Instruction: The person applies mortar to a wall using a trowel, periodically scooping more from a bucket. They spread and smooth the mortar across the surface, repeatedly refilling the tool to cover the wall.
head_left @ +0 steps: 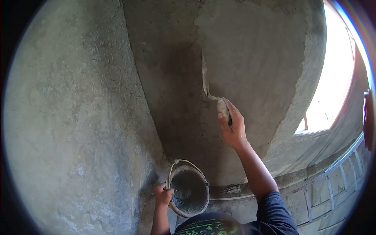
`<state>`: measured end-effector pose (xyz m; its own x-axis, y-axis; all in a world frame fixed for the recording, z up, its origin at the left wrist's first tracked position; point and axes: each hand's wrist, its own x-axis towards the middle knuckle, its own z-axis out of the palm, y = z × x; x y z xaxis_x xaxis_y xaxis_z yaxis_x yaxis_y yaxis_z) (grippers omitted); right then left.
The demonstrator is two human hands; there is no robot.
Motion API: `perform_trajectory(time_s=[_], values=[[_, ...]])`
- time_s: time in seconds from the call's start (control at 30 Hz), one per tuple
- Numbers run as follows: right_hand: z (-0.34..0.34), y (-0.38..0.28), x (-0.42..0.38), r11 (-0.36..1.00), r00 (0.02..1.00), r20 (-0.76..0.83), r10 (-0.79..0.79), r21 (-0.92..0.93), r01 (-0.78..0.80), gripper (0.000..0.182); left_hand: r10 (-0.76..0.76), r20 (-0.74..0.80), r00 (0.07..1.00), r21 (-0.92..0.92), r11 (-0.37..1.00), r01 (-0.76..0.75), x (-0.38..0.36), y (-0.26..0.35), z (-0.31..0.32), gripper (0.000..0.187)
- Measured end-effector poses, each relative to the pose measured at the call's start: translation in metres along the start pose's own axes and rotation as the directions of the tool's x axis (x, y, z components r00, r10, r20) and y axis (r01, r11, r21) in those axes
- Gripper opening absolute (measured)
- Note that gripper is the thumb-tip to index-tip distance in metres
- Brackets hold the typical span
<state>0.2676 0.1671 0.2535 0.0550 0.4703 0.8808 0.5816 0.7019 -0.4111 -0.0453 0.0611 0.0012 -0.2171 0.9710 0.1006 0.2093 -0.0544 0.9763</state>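
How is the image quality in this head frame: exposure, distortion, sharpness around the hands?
Head view: strong fisheye curvature with a black vignette; the window opening is blown out to white; the plastered wall is dim but readable; the right hand with the trowel and the left hand on the bucket look reasonably sharp.

A grey plastered wall [250, 58] carries wet mortar (darker, still rough) beside the corner.

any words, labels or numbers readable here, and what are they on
Green print on the dark shirt at the bottom edge: cut off by the frame and too blurred to read.
Bucket, held at its rim by the left hand: no label visible.
Trowel, held by the right hand against the plastered wall: no markings visible.
Nothing else carries text.
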Motion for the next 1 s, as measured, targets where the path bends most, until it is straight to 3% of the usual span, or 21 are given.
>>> perform_trajectory(time_s=[0.13, 0.17, 0.2, 0.23, 0.3, 0.33, 0.4, 0.47, 0.5, 0.53, 0.67, 0.73, 0.77, 0.97, 1.0], values=[[0.003, -0.003, 0.012, 0.996, 0.996, 0.050, 0.078, 0.039, -0.080, 0.047, 0.044, 0.027, 0.999, -0.009, 0.999, -0.044, 0.002, 0.010, -0.006, 0.023], [0.000, -0.009, 0.013, 0.894, 0.956, 0.163, 0.246, 0.344, -0.288, 0.048, 0.040, 0.031, 0.999, -0.008, 0.999, -0.040, 0.002, 0.015, -0.007, 0.023], [-0.001, -0.014, 0.010, 0.657, 0.877, 0.318, 0.359, 0.581, -0.480, 0.048, 0.032, 0.030, 0.999, -0.023, 0.999, -0.031, 0.001, 0.020, -0.007, 0.023], [0.000, -0.015, 0.003, 0.657, 0.874, 0.319, 0.366, 0.576, -0.485, 0.048, 0.024, 0.029, 0.999, -0.039, 0.999, -0.023, 0.000, 0.021, -0.008, 0.023], [0.000, -0.015, -0.021, 0.486, 0.841, 0.353, 0.409, 0.696, -0.529, 0.050, 0.034, 0.028, 0.999, -0.038, 0.999, -0.032, 0.001, 0.011, -0.011, 0.023], [0.004, -0.009, -0.035, 0.492, 0.840, 0.355, 0.410, 0.689, -0.532, 0.050, 0.049, 0.018, 0.999, -0.035, 0.998, -0.048, 0.002, 0.009, -0.011, 0.022], [0.016, 0.002, -0.058, 0.694, 0.910, 0.180, 0.374, 0.596, -0.404, 0.051, 0.022, 0.024, 0.999, -0.075, 0.997, -0.021, 0.000, 0.016, -0.011, 0.021], [0.018, 0.005, -0.063, 0.752, 0.901, 0.148, 0.408, 0.505, -0.424, 0.052, -0.002, 0.031, 1.000, -0.108, 0.994, 0.005, -0.001, 0.016, -0.012, 0.020], [0.019, 0.009, -0.060, 0.920, 0.953, 0.057, 0.296, 0.250, -0.301, 0.052, 0.006, 0.032, 0.999, -0.084, 0.996, -0.004, 0.000, 0.011, -0.013, 0.018], [0.022, 0.011, -0.056, 0.987, 0.988, 0.004, 0.157, -0.037, -0.156, 0.051, 0.016, 0.033, 0.999, -0.058, 0.998, -0.014, 0.000, 0.008, -0.015, 0.016], [0.032, 0.008, -0.040, 0.976, 0.976, 0.000, 0.217, 0.002, -0.217, 0.050, 0.024, 0.008, 1.000, -0.052, 0.998, -0.024, -0.001, 0.005, -0.011, 0.016], [0.038, 0.014, -0.039, 0.998, 0.996, -0.088, 0.028, -0.054, -0.032, 0.048, 0.033, 0.000, 0.999, -0.053, 0.998, -0.033, -0.002, 0.004, -0.011, 0.017], [0.040, 0.016, -0.040, 0.998, 0.996, -0.088, 0.027, -0.055, -0.032, 0.048, 0.035, 0.001, 0.999, -0.054, 0.998, -0.035, 0.000, 0.002, -0.012, 0.017], [0.056, 0.035, -0.053, 0.919, 0.990, -0.080, 0.114, -0.369, -0.136, 0.058, 0.024, -0.002, 1.000, -0.030, 0.999, -0.024, -0.003, 0.003, -0.017, 0.018], [0.057, 0.035, -0.053, 0.856, 0.979, -0.027, 0.203, -0.481, -0.190, 0.060, 0.018, 0.004, 1.000, -0.047, 0.999, -0.017, -0.004, 0.006, -0.017, 0.018]])
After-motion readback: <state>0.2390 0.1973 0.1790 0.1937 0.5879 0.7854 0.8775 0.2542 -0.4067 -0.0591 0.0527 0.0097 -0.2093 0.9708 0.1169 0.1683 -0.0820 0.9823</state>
